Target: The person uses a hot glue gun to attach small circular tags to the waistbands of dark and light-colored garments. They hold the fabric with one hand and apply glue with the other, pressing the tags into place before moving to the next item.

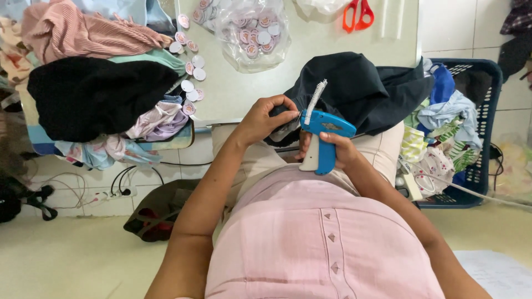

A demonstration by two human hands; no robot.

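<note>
My right hand [339,150] grips a blue tagging gun [323,139] with a white strip of plastic fasteners [315,101] sticking up from it. My left hand [265,117] pinches the edge of a dark garment [360,88] right at the gun's needle. The dark garment drapes from the table edge onto my lap. Round paper tags [191,66] lie scattered on the white table [244,94], and more fill a clear plastic bag [254,33].
A heap of clothes, with a black piece [94,97] and a pink one [83,30], covers the table's left. Orange scissors [358,14] lie at the far edge. A dark blue basket [481,88] of clothes stands at my right. Cables and a bag [158,210] lie on the floor.
</note>
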